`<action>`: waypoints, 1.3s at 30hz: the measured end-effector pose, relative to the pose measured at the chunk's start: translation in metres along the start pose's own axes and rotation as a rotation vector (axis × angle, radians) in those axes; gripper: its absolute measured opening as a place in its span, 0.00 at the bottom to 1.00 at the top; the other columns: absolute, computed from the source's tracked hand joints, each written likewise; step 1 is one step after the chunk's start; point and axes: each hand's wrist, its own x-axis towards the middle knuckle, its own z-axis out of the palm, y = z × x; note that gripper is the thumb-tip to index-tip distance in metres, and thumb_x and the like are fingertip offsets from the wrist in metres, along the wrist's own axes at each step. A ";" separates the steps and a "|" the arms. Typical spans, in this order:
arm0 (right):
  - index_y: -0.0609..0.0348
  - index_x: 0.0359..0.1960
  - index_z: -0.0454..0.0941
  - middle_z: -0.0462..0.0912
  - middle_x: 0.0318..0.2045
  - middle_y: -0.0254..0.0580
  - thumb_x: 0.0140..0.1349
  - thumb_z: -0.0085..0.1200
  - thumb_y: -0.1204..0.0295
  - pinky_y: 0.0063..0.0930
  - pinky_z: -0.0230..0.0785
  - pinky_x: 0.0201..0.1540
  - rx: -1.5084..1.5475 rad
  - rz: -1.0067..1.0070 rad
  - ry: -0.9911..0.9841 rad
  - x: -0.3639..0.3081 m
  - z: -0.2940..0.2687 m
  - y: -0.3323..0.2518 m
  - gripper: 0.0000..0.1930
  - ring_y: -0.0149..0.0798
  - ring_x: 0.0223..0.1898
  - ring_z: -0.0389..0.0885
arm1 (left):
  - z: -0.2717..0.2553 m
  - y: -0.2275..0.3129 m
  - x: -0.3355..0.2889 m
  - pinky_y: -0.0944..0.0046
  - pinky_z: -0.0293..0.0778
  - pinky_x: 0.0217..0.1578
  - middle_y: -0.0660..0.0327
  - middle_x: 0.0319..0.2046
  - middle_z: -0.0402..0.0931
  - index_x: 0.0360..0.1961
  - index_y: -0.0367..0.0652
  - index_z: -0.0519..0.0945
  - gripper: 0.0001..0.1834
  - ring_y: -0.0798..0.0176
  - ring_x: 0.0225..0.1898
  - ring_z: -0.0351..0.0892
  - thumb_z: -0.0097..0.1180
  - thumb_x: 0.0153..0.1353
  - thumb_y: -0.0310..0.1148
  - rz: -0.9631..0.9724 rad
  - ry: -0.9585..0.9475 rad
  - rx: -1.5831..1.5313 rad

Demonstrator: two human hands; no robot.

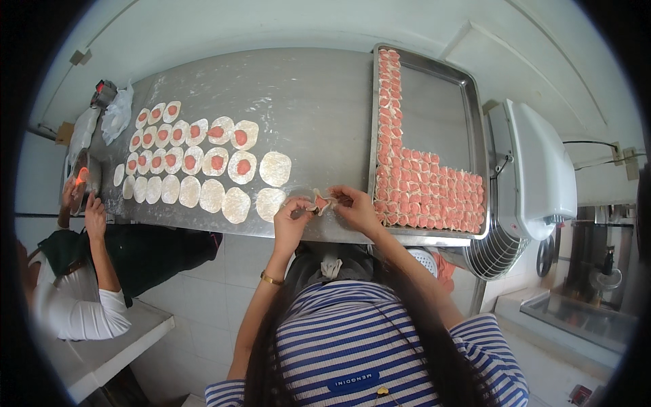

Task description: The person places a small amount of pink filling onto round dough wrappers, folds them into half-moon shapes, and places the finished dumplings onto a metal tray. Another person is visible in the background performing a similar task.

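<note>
Near the table's front edge, my left hand [293,214] pinches one side of a partly gathered dumpling [321,202], a pale wrapper with pink filling showing at its open top. My right hand [358,210] has its fingertips closed at the wrapper's other edge. Left of my hands lie rows of round dough wrappers [237,205] on the floured metal table. Many wrappers in the farther rows carry a dab of pink filling [243,167]; the nearest row is plain. To the right, open-topped dumplings [427,197] stand packed together in a metal tray [476,115].
At the far left, another person's hands [95,211] work by a round metal bowl [93,178], holding something orange. A white plastic bag [118,117] lies at the table's left end. Beyond the tray stands a large white machine [532,169] with a wire guard [497,252].
</note>
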 end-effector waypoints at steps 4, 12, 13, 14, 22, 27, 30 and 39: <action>0.65 0.48 0.75 0.81 0.39 0.41 0.47 0.57 0.82 0.26 0.73 0.45 -0.102 -0.103 -0.056 -0.003 -0.004 0.005 0.21 0.34 0.39 0.80 | 0.011 -0.005 0.000 0.67 0.77 0.38 0.54 0.39 0.79 0.33 0.35 0.76 0.08 0.64 0.39 0.80 0.57 0.51 0.16 0.110 -0.012 0.152; 0.62 0.39 0.77 0.79 0.37 0.51 0.47 0.52 0.82 0.39 0.72 0.42 -0.497 -0.249 -0.120 0.006 -0.001 0.013 0.15 0.55 0.38 0.79 | 0.030 0.003 0.000 0.66 0.78 0.37 0.53 0.33 0.81 0.34 0.35 0.73 0.12 0.61 0.36 0.83 0.62 0.50 0.20 -0.094 -0.035 0.231; 0.62 0.38 0.77 0.79 0.36 0.51 0.48 0.52 0.81 0.41 0.72 0.41 -0.518 -0.269 -0.102 0.007 0.000 0.012 0.14 0.56 0.38 0.78 | 0.030 0.004 0.001 0.66 0.78 0.37 0.53 0.33 0.81 0.35 0.35 0.74 0.12 0.61 0.36 0.83 0.63 0.49 0.21 -0.093 -0.034 0.251; 0.61 0.37 0.77 0.78 0.35 0.51 0.48 0.51 0.80 0.42 0.71 0.40 -0.539 -0.290 -0.084 0.007 0.000 0.010 0.12 0.57 0.37 0.78 | 0.030 0.005 0.002 0.66 0.78 0.36 0.53 0.33 0.81 0.36 0.35 0.75 0.13 0.61 0.36 0.83 0.63 0.49 0.21 -0.092 -0.033 0.271; 0.60 0.36 0.77 0.76 0.33 0.51 0.50 0.52 0.76 0.45 0.70 0.39 -0.640 -0.249 -0.110 0.007 -0.008 0.016 0.10 0.56 0.37 0.77 | 0.031 0.006 0.009 0.66 0.76 0.33 0.56 0.26 0.81 0.37 0.35 0.79 0.14 0.63 0.30 0.81 0.65 0.47 0.23 -0.056 -0.155 0.299; 0.61 0.35 0.77 0.75 0.34 0.51 0.50 0.53 0.77 0.44 0.69 0.39 -0.620 -0.253 -0.078 -0.008 -0.011 0.001 0.09 0.56 0.37 0.76 | 0.030 -0.004 0.015 0.67 0.75 0.33 0.56 0.28 0.81 0.34 0.36 0.78 0.13 0.66 0.28 0.80 0.66 0.46 0.23 -0.055 -0.210 0.392; 0.61 0.36 0.77 0.76 0.33 0.50 0.49 0.53 0.80 0.43 0.69 0.38 -0.651 -0.264 -0.036 -0.005 -0.006 0.012 0.10 0.55 0.36 0.77 | 0.034 -0.004 0.019 0.67 0.74 0.31 0.55 0.26 0.80 0.33 0.36 0.78 0.13 0.65 0.26 0.79 0.67 0.46 0.24 -0.022 -0.225 0.451; 0.62 0.34 0.76 0.76 0.31 0.48 0.49 0.54 0.79 0.41 0.70 0.38 -0.632 -0.325 -0.044 -0.003 -0.008 0.013 0.09 0.53 0.35 0.77 | 0.030 -0.005 0.019 0.62 0.75 0.31 0.54 0.26 0.79 0.33 0.35 0.76 0.14 0.58 0.28 0.81 0.66 0.46 0.26 0.036 -0.253 0.390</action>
